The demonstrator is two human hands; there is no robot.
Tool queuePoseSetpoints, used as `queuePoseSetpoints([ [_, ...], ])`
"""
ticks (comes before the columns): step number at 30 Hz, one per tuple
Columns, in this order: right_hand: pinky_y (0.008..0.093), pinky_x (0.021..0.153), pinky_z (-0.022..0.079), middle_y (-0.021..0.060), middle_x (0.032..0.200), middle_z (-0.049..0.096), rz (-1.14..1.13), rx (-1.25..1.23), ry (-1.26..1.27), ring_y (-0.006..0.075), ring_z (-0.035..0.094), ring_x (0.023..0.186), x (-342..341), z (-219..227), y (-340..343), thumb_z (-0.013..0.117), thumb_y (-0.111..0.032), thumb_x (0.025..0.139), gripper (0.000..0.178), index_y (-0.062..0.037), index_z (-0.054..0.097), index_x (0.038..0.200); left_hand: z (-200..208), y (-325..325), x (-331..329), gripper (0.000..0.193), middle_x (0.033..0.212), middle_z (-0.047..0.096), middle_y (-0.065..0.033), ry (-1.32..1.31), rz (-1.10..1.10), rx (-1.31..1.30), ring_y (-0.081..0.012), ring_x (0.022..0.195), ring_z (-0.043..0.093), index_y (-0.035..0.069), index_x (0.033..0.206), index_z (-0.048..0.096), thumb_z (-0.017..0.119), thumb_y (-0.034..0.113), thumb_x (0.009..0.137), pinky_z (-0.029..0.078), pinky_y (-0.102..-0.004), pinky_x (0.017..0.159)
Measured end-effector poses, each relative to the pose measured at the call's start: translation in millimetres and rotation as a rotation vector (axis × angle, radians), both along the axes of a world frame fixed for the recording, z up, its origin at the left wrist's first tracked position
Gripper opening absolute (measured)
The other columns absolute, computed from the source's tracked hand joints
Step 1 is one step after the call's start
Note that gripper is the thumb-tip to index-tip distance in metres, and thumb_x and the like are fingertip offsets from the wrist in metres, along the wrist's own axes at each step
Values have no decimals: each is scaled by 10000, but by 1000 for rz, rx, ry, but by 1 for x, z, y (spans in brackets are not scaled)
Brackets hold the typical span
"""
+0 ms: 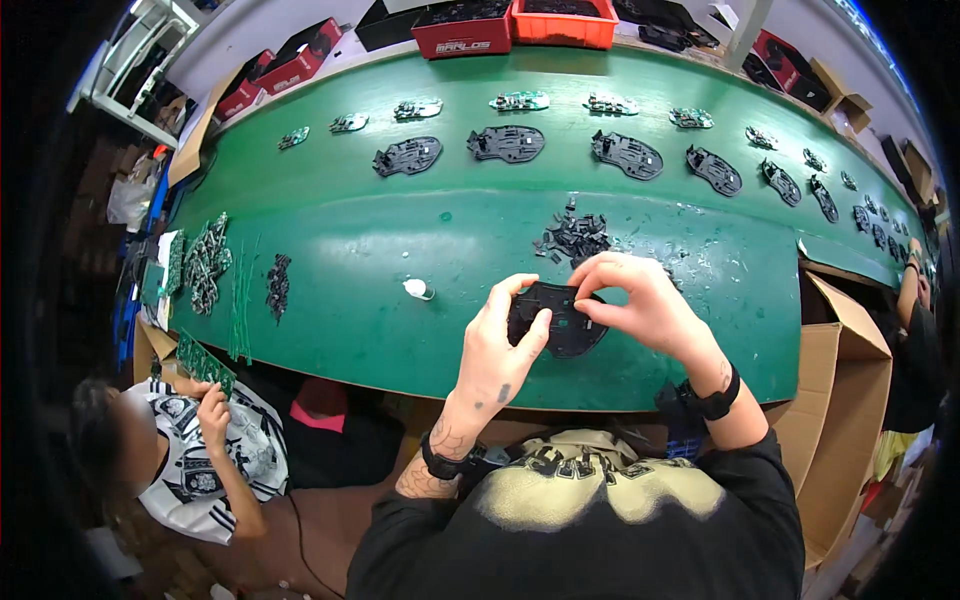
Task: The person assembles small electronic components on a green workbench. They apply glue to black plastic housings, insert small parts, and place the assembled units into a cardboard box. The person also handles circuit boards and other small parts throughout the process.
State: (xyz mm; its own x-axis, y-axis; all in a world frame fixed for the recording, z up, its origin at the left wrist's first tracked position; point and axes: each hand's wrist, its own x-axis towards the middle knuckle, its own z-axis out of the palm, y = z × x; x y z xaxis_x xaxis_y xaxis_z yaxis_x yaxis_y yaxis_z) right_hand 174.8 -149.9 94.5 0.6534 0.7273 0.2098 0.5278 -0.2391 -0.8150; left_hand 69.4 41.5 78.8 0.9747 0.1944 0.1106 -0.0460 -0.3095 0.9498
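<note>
A black plastic computer mouse base (566,332) is held just above the near edge of the green table, its inner side facing up. My left hand (492,345) grips its left side, with the thumb resting over the top. Above the base's right half, the thumb and forefinger of my right hand (640,305) are pinched together; whatever lies between them is too small to make out. Just beyond the base lies a heap of small black plastic pieces (577,238), partly behind my right hand. A small white bottle (418,289) lies to the left of my hands.
Several black mouse bases (507,143) and green circuit boards (520,101) line the far part of the table. Green wires (242,300), piled boards (208,265) and dark parts (278,287) lie left. A co-worker (215,450) holds a board there. An open cardboard box (815,390) stands right.
</note>
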Motion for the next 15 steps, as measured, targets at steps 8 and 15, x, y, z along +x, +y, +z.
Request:
queuePoseSetpoints([
  [8, 225, 765, 501, 3, 984, 639, 115, 110, 791, 66, 601, 894, 5, -8, 24, 731, -55, 842, 350, -59, 598, 1166, 30, 37, 2, 328, 1023, 664, -150, -71, -162, 501, -337, 871, 670, 83, 1199, 622, 693, 140, 883, 546, -387, 780],
  [15, 317, 883, 534, 105, 1175, 669, -165, 451, 619, 168, 642, 1067, -8, 20, 25, 665, -114, 922, 439, -15, 552, 1334, 67, 141, 52, 297, 921, 696, -160, -128, 175, 717, -346, 864, 678, 64, 1059, 655, 684, 304, 885, 533, -415, 764],
])
